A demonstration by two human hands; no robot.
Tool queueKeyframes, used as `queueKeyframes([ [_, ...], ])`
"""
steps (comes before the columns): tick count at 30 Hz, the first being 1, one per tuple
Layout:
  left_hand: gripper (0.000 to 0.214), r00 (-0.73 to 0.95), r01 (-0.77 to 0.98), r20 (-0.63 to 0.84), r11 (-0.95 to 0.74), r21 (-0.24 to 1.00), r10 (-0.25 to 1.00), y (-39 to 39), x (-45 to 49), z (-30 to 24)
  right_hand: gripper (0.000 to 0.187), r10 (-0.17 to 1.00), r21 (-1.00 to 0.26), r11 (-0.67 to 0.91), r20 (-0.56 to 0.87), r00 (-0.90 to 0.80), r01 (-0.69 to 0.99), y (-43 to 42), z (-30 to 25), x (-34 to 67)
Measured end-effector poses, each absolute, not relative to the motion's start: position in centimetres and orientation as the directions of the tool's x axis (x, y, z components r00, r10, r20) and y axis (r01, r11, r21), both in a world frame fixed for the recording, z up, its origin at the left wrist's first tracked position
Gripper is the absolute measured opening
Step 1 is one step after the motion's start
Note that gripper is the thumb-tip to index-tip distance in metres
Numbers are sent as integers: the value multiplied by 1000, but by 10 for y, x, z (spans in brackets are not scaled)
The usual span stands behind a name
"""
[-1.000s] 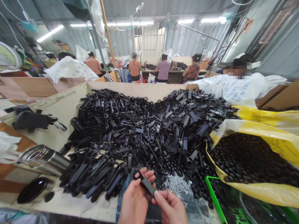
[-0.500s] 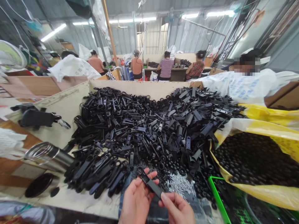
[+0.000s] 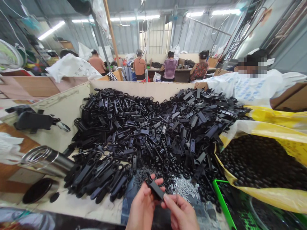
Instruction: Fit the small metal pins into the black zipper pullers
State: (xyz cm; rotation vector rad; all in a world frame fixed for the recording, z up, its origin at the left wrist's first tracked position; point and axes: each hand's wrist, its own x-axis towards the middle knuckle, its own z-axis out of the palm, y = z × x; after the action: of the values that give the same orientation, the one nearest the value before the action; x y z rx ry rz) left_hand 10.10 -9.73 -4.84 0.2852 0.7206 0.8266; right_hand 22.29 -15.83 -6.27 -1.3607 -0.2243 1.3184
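Near the front of the bench, my left hand [image 3: 144,203] has its fingers and thumb around the ringed end of a black plastic handle [image 3: 157,190]. My right hand [image 3: 179,207] pinches the handle's other end between thumb and fingers. Just beyond lie shiny silver pins [image 3: 184,187] in a loose pile, with small black balls [image 3: 176,169] around them. Left of my hands, similar black handles [image 3: 96,179] are laid side by side. Behind rises a big heap of loose black plastic parts [image 3: 144,127].
On the right stand a yellow-and-white sack [image 3: 223,163] of black balls and a green crate [image 3: 224,204]. At left are a steel flask [image 3: 50,163], a dark-mouthed cup [image 3: 39,191] and a black device [image 3: 33,121]. Several people sit working beyond the bin wall [image 3: 129,87].
My hands keep hold of the black handle, and its ringed end is now more tucked into my left fingers. The whole view has shifted slightly.
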Motion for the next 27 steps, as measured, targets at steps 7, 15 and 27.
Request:
queueKeyframes([
  [7,36,314,-510,-443,543,667,840,-101,111,-46,65,756,-767,-297,-553,350,-569,-154,-58,219],
  [15,49,105,-278,-367,381,882,925,-111,131,-47,65,741,-751,-323,-580,340,-576,-152,-62,213],
  [27,40,278,-20,-277,294,956,920,-101,106,-39,60,836,-941,-294,-338,431,-167,-155,-54,232],
])
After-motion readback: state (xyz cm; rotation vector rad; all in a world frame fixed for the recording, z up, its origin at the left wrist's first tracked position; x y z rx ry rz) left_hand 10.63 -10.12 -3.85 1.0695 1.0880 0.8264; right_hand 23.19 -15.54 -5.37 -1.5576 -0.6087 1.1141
